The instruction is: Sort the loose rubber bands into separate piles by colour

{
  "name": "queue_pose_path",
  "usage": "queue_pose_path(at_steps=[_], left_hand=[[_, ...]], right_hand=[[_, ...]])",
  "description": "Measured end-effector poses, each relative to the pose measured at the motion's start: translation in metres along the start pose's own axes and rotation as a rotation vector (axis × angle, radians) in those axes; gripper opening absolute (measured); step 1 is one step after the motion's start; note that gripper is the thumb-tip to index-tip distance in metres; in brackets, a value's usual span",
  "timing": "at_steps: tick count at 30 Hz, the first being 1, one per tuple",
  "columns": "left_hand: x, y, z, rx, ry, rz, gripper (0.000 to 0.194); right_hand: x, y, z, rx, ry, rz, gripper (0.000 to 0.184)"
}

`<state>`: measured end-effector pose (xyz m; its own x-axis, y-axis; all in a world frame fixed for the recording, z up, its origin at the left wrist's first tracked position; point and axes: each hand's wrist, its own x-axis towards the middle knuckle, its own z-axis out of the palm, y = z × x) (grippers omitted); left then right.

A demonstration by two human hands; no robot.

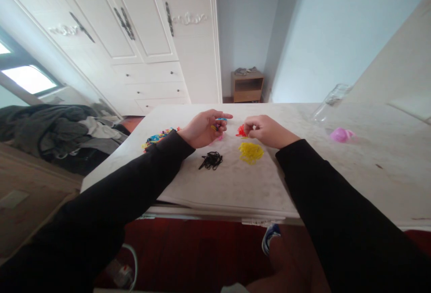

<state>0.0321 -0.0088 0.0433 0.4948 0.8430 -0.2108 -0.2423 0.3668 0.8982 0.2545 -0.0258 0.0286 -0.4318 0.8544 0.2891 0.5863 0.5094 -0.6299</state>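
Note:
My left hand (pixel 209 127) hovers over the white table with its index finger stretched out. Its other fingers are curled around a few coloured rubber bands (pixel 214 127), yellow among them. My right hand (pixel 261 129) has thumb and fingertips pinched together at the red rubber bands (pixel 240 131); what is in the pinch is hidden. Nearer to me lie a yellow pile of bands (pixel 251 153) and a black pile (pixel 212 161). Some pink bands (pixel 220 137) show partly beneath my left hand, and a bit of blue (pixel 222 119) shows by its index finger. A mixed-colour pile (pixel 158 138) is partly covered by my left forearm.
At the right of the table (pixel 336 176) are a clear glass container (pixel 332 102) and a pink-purple object (pixel 341 135). Dark clothes (pixel 60 131) are heaped at the left. Behind stand a white wardrobe (pixel 198 59) and a small wooden cabinet (pixel 247 87).

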Motion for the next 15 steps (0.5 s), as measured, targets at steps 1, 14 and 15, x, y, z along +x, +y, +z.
queue_pose_path(at_steps=[1,14,15], left_hand=[[-0.001,0.001,0.000,-0.040,-0.007,-0.035,0.023],[0.003,-0.006,-0.002,-0.098,-0.067,-0.020,0.026],[0.003,-0.007,-0.002,-0.078,-0.088,-0.017,0.030]], right_hand=[[-0.001,0.000,0.000,-0.028,-0.041,-0.011,0.009],[-0.004,-0.015,0.002,-0.072,0.300,-0.120,0.011],[-0.004,-0.016,0.003,-0.059,0.305,-0.135,0.008]])
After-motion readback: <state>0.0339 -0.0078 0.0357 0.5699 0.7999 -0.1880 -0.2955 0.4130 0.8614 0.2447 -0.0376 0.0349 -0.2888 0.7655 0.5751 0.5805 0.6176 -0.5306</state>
